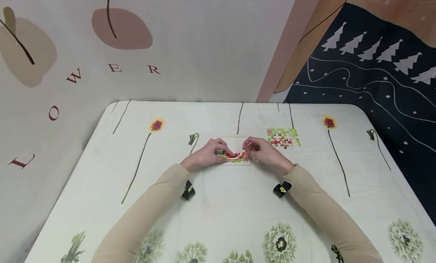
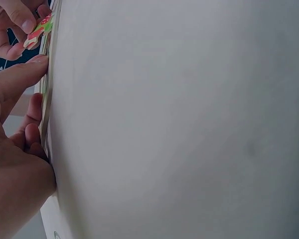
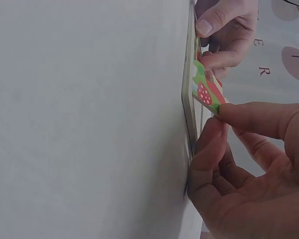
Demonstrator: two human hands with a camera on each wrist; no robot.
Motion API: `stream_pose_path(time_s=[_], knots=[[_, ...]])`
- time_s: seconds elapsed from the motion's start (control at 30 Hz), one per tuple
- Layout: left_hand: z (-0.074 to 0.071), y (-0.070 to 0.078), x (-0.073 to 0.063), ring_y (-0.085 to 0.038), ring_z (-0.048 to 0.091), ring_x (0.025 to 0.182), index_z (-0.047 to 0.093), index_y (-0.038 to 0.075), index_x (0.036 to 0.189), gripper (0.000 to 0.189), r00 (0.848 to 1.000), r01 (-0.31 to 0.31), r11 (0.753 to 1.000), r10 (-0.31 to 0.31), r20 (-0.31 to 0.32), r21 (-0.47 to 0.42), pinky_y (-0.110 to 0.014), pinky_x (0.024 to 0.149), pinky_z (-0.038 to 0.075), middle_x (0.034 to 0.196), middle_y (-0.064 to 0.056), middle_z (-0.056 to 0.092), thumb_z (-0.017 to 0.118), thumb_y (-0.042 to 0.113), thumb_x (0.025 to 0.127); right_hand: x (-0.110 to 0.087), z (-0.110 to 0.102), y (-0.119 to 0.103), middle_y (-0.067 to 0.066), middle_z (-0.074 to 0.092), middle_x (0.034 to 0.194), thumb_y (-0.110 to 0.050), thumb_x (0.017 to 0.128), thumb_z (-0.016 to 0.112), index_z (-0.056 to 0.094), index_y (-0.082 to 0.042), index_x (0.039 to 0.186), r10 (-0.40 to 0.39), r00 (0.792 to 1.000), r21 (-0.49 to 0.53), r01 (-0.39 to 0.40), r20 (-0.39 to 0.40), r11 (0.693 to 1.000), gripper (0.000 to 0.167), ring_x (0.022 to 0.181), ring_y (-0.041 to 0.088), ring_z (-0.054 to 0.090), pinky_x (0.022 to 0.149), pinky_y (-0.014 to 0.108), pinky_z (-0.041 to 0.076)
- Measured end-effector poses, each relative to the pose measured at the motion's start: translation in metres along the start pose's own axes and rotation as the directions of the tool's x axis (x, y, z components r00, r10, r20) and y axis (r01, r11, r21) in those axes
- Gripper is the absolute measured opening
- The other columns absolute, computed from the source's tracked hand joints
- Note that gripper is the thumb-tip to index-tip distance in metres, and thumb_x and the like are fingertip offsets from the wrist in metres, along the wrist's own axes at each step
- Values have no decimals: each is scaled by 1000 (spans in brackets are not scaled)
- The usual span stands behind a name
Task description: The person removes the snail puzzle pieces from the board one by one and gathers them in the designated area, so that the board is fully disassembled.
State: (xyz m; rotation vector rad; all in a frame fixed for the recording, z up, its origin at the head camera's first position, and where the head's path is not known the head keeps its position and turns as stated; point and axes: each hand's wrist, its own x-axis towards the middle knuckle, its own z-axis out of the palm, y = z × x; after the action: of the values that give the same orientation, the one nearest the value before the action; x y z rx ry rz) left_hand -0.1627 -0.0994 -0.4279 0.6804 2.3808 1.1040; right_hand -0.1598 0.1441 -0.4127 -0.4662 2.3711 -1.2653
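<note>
A thin white puzzle board (image 1: 231,141) lies on the table, its near part filled with red and green puzzle pieces (image 1: 233,161). From the left, my left hand (image 1: 208,154) reaches over it, the index finger extended onto the pieces and the thumb at the near edge. At the board's right side, my right hand (image 1: 261,148) pinches a puzzle piece (image 3: 204,93) between thumb and fingers. Green and red with white dots, this piece is tilted up at the board's edge in the right wrist view. The left wrist view also shows the pinched piece (image 2: 41,30).
Behind my right hand, a green and red puzzle picture (image 1: 289,134) lies on the table. The white tablecloth (image 1: 218,202) is printed with flowers and stems. A pale wall hanging (image 1: 204,66) and a dark one with white trees (image 1: 374,77) rise beyond the table.
</note>
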Motion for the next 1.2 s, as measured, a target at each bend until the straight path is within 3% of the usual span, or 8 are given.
stream_pose_path(time_s=[0.23, 0.53, 0.9, 1.2], knots=[[1, 0, 0, -26, 39, 115, 75, 11, 113, 25, 1000, 12, 1000, -12, 5, 0, -36, 95, 32, 125, -10, 56, 71, 10, 89, -4, -4, 4, 16, 65, 99, 2, 90, 57, 63, 0, 111, -8, 1000, 18, 8, 2, 1000, 21, 88, 20, 58, 74, 30, 45], [2, -2, 1, -25, 37, 115, 75, 12, 114, 24, 1000, 17, 1000, -17, 14, -1, -36, 93, 33, 125, -10, 55, 70, 11, 91, -12, -16, 12, 18, 65, 98, -1, 91, 59, 63, 0, 109, 18, 999, 22, -17, -32, 1000, 19, 82, 20, 58, 71, 30, 44], [2, -4, 3, -27, 37, 119, 75, 12, 114, 25, 1000, -2, 1000, 2, 15, -6, -37, 96, 32, 125, -10, 56, 70, 10, 90, -24, -34, 16, 16, 67, 99, -1, 92, 58, 65, 0, 108, 22, 999, -54, -25, -47, 998, 18, 86, 18, 58, 76, 30, 45], [1, -4, 1, -29, 34, 125, 75, 12, 115, 26, 1000, -27, 999, 27, 13, -34, -37, 100, 31, 125, -9, 57, 71, 8, 89, -32, -47, 23, 16, 65, 95, 0, 92, 59, 66, 1, 104, 5, 998, -96, -11, -58, 995, 14, 83, 18, 56, 72, 26, 46]])
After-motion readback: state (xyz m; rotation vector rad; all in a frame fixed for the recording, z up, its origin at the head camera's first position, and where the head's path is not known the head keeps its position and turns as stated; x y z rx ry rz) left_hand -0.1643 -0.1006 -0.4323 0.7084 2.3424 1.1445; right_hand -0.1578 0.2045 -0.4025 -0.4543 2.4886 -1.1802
